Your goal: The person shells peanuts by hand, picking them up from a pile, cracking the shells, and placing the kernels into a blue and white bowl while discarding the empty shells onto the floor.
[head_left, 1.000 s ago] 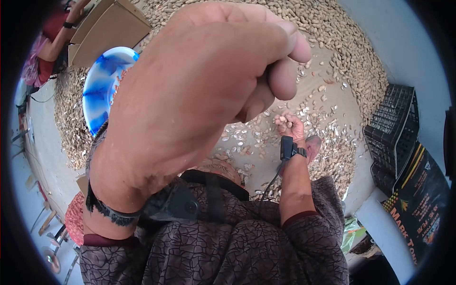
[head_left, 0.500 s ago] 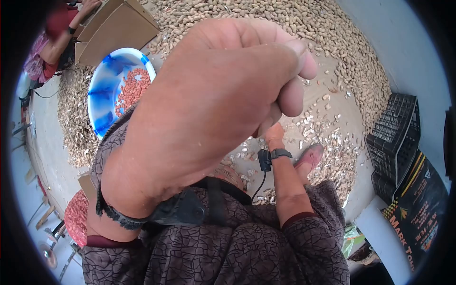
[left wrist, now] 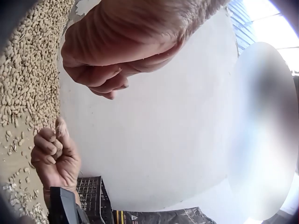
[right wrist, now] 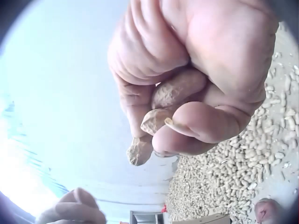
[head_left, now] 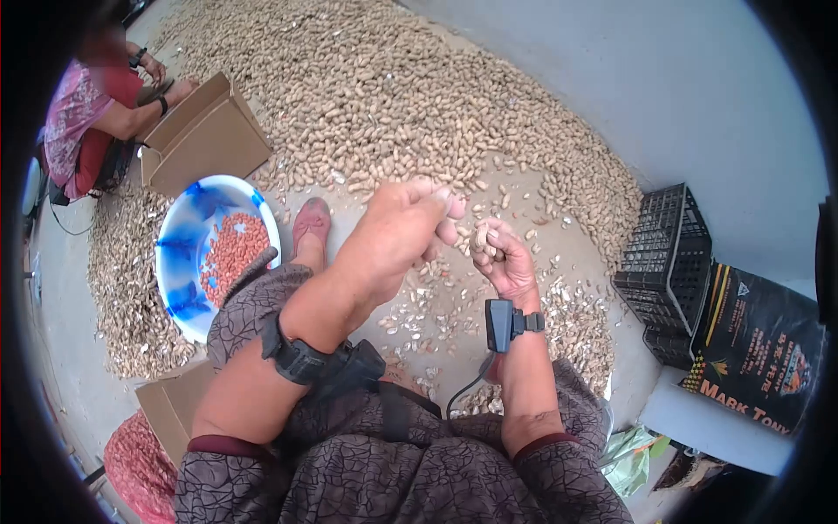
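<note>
My right hand (head_left: 508, 262) holds unshelled peanuts (right wrist: 180, 88) between its curled fingers and thumb; three of them show in the right wrist view, one poking out below the fingertips. Close by on the left, my left hand (head_left: 401, 227) is raised with its fingers curled in and its thumb along the index finger. In the left wrist view no thing shows between those fingers, and the inside of the palm is hidden. To the left stands a blue and white basin (head_left: 179, 253) with reddish shelled peanut kernels (head_left: 234, 249) in it.
A large heap of unshelled peanuts (head_left: 384, 96) spreads ahead. Empty shells (head_left: 131, 271) lie at left and around my feet. A cardboard box (head_left: 209, 144) stands beside another seated person (head_left: 92, 131). Black crates (head_left: 659, 253) and a printed black sack (head_left: 759, 349) are along the right wall.
My left hand has moved down and away from the head camera, uncovering the basin and heap. My right hand went lower, then came up beside it with peanuts. The view has tilted upward.
</note>
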Available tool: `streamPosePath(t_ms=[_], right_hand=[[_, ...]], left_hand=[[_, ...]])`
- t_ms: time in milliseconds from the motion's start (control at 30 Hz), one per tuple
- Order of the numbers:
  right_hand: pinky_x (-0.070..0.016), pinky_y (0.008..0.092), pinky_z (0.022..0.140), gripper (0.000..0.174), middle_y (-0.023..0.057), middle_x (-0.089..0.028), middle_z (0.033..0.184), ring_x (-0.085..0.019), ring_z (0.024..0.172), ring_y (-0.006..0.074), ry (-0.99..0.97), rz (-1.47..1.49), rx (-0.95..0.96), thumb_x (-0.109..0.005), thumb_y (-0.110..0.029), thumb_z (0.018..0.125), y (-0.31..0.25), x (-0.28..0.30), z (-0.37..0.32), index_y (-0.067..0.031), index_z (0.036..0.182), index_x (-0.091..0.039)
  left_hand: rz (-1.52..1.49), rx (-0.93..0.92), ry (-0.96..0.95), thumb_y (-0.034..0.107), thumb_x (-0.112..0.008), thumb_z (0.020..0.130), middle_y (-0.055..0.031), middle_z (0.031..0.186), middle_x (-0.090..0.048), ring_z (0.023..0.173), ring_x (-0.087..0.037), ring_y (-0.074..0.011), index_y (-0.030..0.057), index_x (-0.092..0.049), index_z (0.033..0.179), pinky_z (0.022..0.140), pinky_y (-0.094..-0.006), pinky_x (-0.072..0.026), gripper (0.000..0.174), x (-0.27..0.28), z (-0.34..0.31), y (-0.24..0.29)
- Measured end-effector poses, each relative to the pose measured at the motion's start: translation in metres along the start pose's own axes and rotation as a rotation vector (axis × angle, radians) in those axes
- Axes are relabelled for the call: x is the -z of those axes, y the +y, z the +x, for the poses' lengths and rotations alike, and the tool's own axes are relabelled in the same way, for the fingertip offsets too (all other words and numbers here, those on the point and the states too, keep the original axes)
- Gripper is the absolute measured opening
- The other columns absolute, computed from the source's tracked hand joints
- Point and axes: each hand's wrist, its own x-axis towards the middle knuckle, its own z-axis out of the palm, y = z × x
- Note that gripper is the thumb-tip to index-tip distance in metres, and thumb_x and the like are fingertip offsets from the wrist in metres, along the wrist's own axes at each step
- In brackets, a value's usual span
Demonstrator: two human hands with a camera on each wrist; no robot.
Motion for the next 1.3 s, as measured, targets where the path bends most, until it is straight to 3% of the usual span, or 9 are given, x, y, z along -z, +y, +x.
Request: streamPosePath(t_ms=[233,467,567,633,767,833,1000,1167,1300], right_hand=[[-0.0373,0.0156,0.037,0.02,0.0036,-0.058,0.069,-0.052,0.049,0.0072,-0.037,-0.242,0.091,-0.057,-0.011,0.079,-0.052,-0.083,-0.036,0.0006,0.095,-0.057],[-0.0371,0.0143,0.038,0.02,0.0022,-0.058,0.067,-0.051,0.049,0.0046,-0.003,-0.457,0.153,-0.058,-0.014,0.08,-0.075,-0.112,-0.063,0.0006,0.094,-0.058],[-0.0378,0.0143,0.038,0.022,0.0019,-0.058,0.065,-0.051,0.049,0.0044,0.113,-0.639,0.165,-0.058,-0.014,0.08,-0.08,-0.117,-0.074,0.001,0.096,-0.057],[-0.039,0.0146,0.039,0.022,0.0023,-0.058,0.068,-0.053,0.05,0.0052,0.138,-0.667,0.165,-0.059,-0.015,0.08,-0.083,-0.115,-0.08,0.0005,0.096,-0.057],[-0.0413,0.016,0.041,0.023,0.0049,-0.059,0.072,-0.056,0.054,0.0083,0.12,-0.342,0.19,-0.059,-0.015,0.08,-0.081,-0.094,-0.092,-0.0004,0.098,-0.054],[-0.0435,0.0178,0.043,0.026,0.0078,-0.06,0.078,-0.058,0.059,0.0114,0.229,-0.062,0.172,-0.058,-0.015,0.08,-0.076,-0.085,-0.098,-0.0011,0.1,-0.052],[-0.0404,0.0163,0.043,0.031,0.011,-0.06,0.082,-0.058,0.064,0.0111,0.141,-0.015,0.244,-0.059,-0.016,0.079,-0.078,-0.083,-0.1,-0.0001,0.105,-0.049],[-0.0344,0.0123,0.043,0.037,0.004,-0.059,0.08,-0.05,0.059,0.003,0.033,-0.246,0.298,-0.062,-0.019,0.078,-0.081,-0.098,-0.11,0.0024,0.107,-0.051],[-0.0334,0.0119,0.045,0.038,-0.0005,-0.057,0.078,-0.047,0.059,0.0011,0.085,-0.352,0.267,-0.064,-0.015,0.076,-0.083,-0.116,-0.118,0.0024,0.108,-0.052]], left_hand=[[0.053,-0.001,-0.178,0.023,-0.042,0.089,-0.0015,0.068,-0.056,0.048,-0.042,-0.0044,0.0042,-0.054,0.085,0.04,-0.0176,-0.0294,0.023,-0.017,0.003,-0.011],[0.028,-0.131,-0.264,0.025,-0.042,0.09,-0.0007,0.071,-0.056,0.054,-0.044,-0.0032,0.0049,-0.054,0.085,0.041,-0.0159,-0.0298,0.024,-0.033,0.0,-0.013],[0.056,-0.159,-0.284,0.025,-0.042,0.09,-0.0008,0.072,-0.056,0.055,-0.043,-0.0029,0.0048,-0.054,0.085,0.042,-0.0153,-0.0301,0.024,-0.039,0.0,-0.018],[-0.028,-0.166,-0.309,0.02,-0.044,0.089,-0.0028,0.071,-0.056,0.053,-0.043,-0.0045,0.0022,-0.055,0.093,0.045,-0.0175,-0.0341,0.021,-0.043,-0.002,-0.018],[-0.224,-0.161,-0.395,0.019,-0.047,0.089,-0.0031,0.074,-0.057,0.054,-0.042,-0.003,0.002,-0.054,0.095,0.044,-0.0149,-0.032,0.019,-0.046,-0.006,-0.014],[-0.356,-0.157,-0.444,0.017,-0.049,0.088,-0.0033,0.077,-0.058,0.055,-0.041,-0.0019,0.0002,-0.052,0.1,0.043,-0.0129,-0.0302,0.021,-0.045,-0.009,-0.011],[-0.339,-0.166,-0.538,0.015,-0.049,0.088,-0.0046,0.081,-0.057,0.054,-0.041,-0.0015,-0.0031,-0.048,0.109,0.042,-0.0123,-0.0293,0.028,-0.053,-0.018,-0.004],[-0.3,-0.158,-0.612,0.013,-0.05,0.087,-0.0052,0.082,-0.057,0.054,-0.041,-0.0016,-0.0044,-0.047,0.112,0.043,-0.0128,-0.0298,0.031,-0.06,-0.024,0.0],[-0.106,-0.239,-0.599,0.01,-0.051,0.085,-0.0015,0.077,-0.055,0.055,-0.043,-0.0022,-0.0022,-0.051,0.109,0.045,-0.0147,-0.0314,0.027,-0.067,-0.024,-0.006]])
